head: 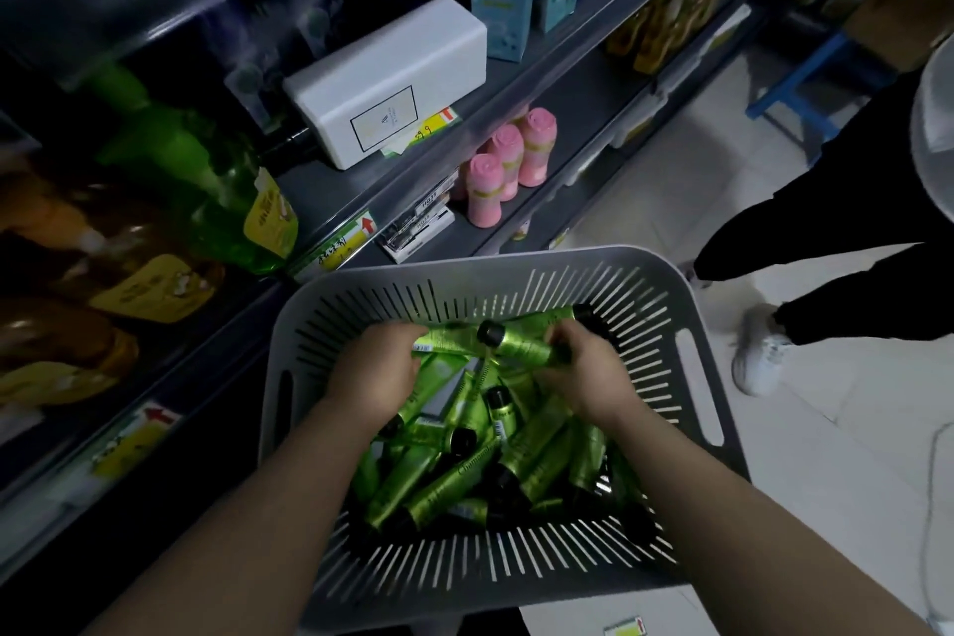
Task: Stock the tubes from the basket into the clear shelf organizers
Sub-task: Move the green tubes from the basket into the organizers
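A grey slotted basket [697, 377] sits in front of me, holding a pile of several green tubes [464, 460] with black caps. Both hands are inside it. My left hand [374, 377] grips the flat end of a green tube [439, 341] near the basket's far side. My right hand [588, 369] is curled round another green tube [521, 343] whose black cap points left. The clear shelf organizers are not plainly visible; the shelves at left are dark.
Shelving [516, 83] runs along the left with green bottles [227, 201], amber bottles, a white box [392, 78], pink containers [508, 160] and blue cartons. Another person's legs in black trousers [852, 243] and white shoes stand on the tiled floor at right.
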